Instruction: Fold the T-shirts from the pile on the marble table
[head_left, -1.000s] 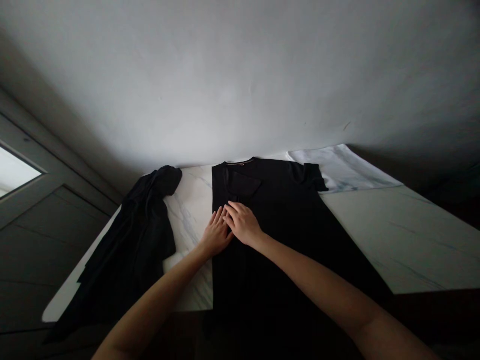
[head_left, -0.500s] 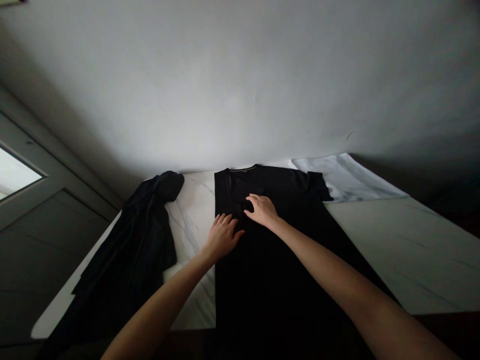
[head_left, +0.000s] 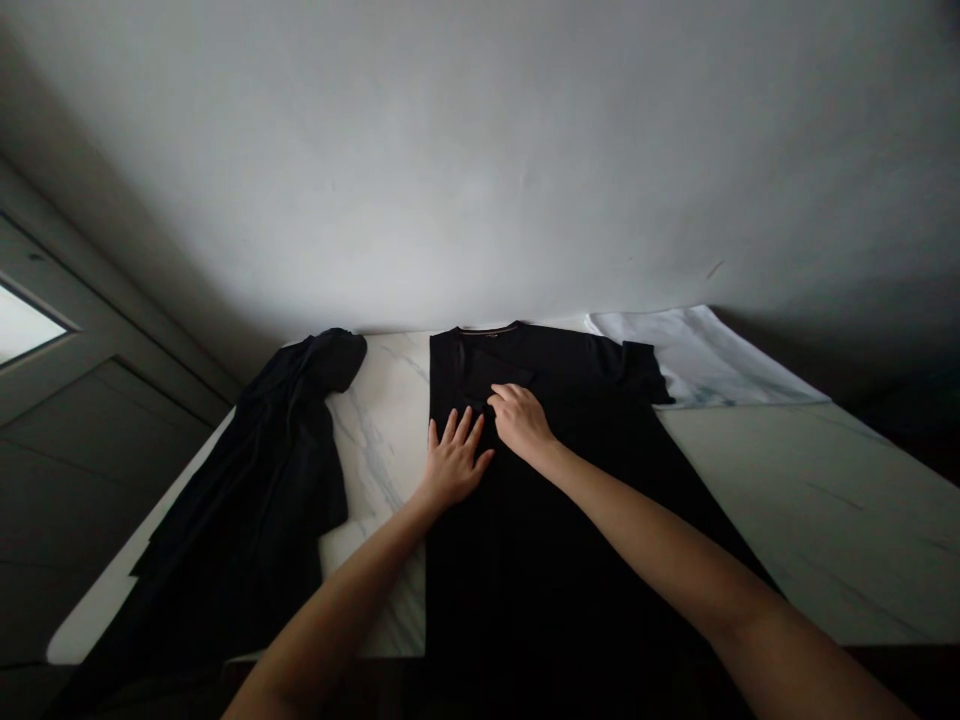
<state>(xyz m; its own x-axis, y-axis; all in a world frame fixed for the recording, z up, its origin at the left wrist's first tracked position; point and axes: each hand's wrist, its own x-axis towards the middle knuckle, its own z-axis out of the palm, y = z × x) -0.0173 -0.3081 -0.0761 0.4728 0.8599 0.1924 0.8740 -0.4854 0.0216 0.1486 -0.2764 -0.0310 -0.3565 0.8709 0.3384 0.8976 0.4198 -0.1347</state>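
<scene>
Black T-shirt on marble tabletop against grey wall.

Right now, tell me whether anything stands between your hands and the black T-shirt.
Nothing visible stands in the way. The right hand rests directly on the black short-sleeved T-shirt, just below its chest pocket, and the left hand lies over the shirt's edge, with no object between.
</scene>
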